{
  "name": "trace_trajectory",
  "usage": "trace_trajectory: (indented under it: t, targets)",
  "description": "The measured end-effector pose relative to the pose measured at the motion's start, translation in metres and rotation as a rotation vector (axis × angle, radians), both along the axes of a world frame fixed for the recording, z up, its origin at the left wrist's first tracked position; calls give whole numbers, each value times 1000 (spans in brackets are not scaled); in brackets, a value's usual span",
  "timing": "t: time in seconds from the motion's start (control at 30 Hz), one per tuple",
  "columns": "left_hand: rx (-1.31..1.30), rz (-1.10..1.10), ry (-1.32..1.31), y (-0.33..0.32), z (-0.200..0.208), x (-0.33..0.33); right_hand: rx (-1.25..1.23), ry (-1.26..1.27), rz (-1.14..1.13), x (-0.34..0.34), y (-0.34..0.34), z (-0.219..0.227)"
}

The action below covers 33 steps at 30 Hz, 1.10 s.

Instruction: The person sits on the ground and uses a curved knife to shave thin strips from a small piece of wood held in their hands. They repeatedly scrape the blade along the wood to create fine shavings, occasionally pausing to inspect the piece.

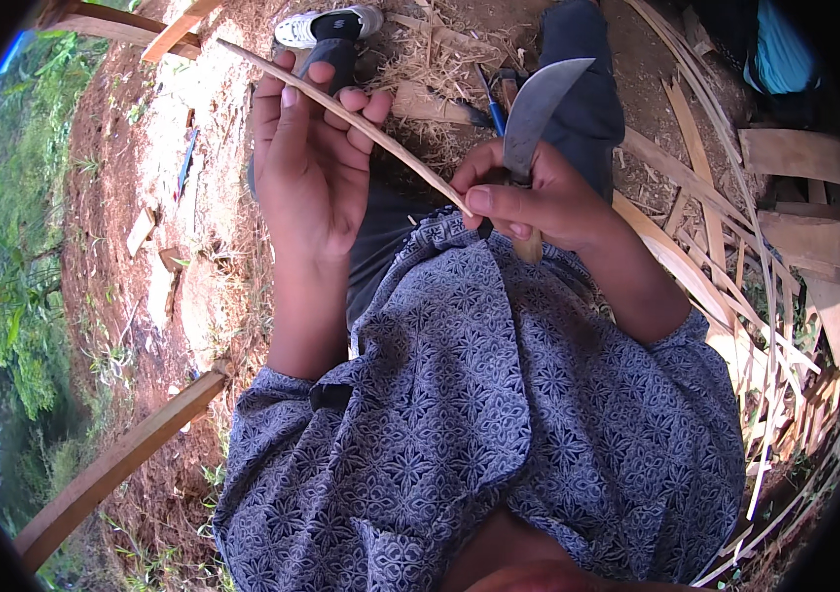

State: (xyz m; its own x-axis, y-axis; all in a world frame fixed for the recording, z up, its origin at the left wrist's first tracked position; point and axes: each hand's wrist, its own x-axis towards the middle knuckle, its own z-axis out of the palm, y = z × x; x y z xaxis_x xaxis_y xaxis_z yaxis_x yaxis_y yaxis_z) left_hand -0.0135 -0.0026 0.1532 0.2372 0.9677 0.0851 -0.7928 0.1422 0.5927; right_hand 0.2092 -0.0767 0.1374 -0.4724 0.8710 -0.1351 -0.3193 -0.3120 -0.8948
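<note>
A thin, whittled wooden stick (390, 143) slants across in front of me, its far end up to the left and its near end by my right hand. My left hand (316, 163), palm up, supports it between the thumb and curled fingers. With thumb and fingertips, my right hand (553, 197) pinches the near end. That same hand also grips a knife with a broad, curved blade (538, 113) pointing up and away. Below the fist the light wooden handle (528, 247) sticks out. The blade is apart from the stick.
Long wooden strips (701, 178) and offcuts lie to the right. Shavings (430, 74) and a blue-handled tool (495, 109) are on the ground between my legs. A wooden beam (124, 464) slants at lower left. A light-blue cloth (783, 49) is at far right.
</note>
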Motion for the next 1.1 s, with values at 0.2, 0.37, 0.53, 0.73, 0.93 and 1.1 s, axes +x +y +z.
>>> trace_trajectory:
  t: [0.2, 0.37, 0.53, 0.73, 0.93, 1.1]
  targets:
    - [81, 10, 31, -6, 8, 6, 9, -95, -72, 8, -6, -4]
    - [171, 53, 205, -5, 7, -5, -43, -108, -165, 19, -7, -9]
    - [200, 182, 318, -7, 15, -28, -54, -161, -288, 41, -8, -8]
    - [260, 283, 390, -21, 26, -37, -13, -175, -453, 61, -20, 0]
    - [277, 331, 318, -19, 26, -44, 33, -176, -492, 58, -15, 21]
    - [288, 347, 343, -10, 25, -49, 59, -157, -479, 63, -3, 26]
